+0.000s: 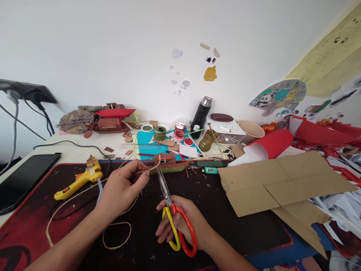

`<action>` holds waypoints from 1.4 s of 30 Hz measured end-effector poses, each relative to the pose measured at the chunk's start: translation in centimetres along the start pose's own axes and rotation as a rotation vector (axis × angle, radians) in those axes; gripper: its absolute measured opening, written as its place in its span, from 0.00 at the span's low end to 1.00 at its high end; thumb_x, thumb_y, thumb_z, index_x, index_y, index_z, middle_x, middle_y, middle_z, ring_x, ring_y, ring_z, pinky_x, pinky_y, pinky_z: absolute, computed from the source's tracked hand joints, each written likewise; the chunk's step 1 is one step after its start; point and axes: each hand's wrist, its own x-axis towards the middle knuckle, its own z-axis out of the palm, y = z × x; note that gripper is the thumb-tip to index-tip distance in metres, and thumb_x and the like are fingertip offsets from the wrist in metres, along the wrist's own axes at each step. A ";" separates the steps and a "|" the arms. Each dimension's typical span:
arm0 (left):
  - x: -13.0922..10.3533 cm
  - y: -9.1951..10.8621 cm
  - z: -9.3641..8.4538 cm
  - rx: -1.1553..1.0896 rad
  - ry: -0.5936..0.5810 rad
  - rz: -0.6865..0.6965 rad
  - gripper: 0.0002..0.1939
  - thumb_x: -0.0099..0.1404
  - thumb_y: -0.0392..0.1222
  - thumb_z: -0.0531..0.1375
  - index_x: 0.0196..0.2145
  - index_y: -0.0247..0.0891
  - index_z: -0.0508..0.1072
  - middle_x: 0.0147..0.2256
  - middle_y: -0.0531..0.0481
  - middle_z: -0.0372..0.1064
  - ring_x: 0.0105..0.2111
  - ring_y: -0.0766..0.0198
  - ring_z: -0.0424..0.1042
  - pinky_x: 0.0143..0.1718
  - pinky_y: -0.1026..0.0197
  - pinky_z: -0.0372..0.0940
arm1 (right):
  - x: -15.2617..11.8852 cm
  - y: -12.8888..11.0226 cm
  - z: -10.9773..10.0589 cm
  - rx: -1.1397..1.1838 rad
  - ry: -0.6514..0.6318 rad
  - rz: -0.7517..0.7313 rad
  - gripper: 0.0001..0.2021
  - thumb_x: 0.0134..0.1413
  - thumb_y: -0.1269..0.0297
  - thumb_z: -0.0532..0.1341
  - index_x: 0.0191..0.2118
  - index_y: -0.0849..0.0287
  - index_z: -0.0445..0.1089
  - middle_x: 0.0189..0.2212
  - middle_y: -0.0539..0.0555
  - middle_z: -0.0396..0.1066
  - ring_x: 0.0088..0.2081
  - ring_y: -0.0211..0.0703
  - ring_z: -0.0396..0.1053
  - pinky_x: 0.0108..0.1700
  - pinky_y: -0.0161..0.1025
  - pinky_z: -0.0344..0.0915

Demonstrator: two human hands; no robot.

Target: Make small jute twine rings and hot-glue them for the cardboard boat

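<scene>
My left hand (124, 185) pinches a length of tan twine (120, 223), whose short end sticks out past the fingertips. The rest of the twine trails in loose loops over the dark desk mat (225, 226). In my right hand (186, 218) is a pair of scissors (167, 199) with one red and one yellow handle loop. The blades point up and away, with their tips close to the twine's end; whether they touch it I cannot tell. Just behind the blades lies a small brown and green model boat (166, 162), partly hidden by my left fingers.
A yellow hot glue gun (79, 180) and a phone (25, 180) lie at left. Cardboard sheets (270, 180) cover the right side. Paint jars (160, 133), a black thermos (200, 114) and a red model boat (115, 113) stand along the wall. Paper scraps (338, 203) pile up at far right.
</scene>
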 end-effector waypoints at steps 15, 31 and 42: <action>-0.3 0.1 0.1 0.045 0.021 0.066 0.14 0.71 0.52 0.59 0.30 0.44 0.73 0.20 0.58 0.68 0.19 0.63 0.64 0.23 0.63 0.59 | -0.5 -0.7 0.5 -0.022 0.047 -0.048 0.43 0.56 0.23 0.69 0.53 0.62 0.72 0.31 0.55 0.78 0.20 0.38 0.72 0.23 0.34 0.69; -1.0 -1.3 1.4 0.477 0.020 0.659 0.13 0.76 0.37 0.57 0.35 0.43 0.79 0.29 0.51 0.82 0.26 0.61 0.79 0.28 0.61 0.66 | -1.1 -2.1 1.7 -0.148 0.156 -0.026 0.36 0.60 0.26 0.68 0.50 0.60 0.72 0.25 0.46 0.70 0.19 0.35 0.68 0.21 0.31 0.66; -1.3 -1.1 1.2 0.555 0.000 0.717 0.16 0.78 0.37 0.55 0.33 0.43 0.78 0.27 0.52 0.79 0.25 0.59 0.76 0.27 0.58 0.62 | -1.7 -3.1 1.8 -0.262 0.163 0.032 0.27 0.66 0.34 0.70 0.47 0.57 0.72 0.22 0.43 0.68 0.18 0.36 0.67 0.19 0.29 0.61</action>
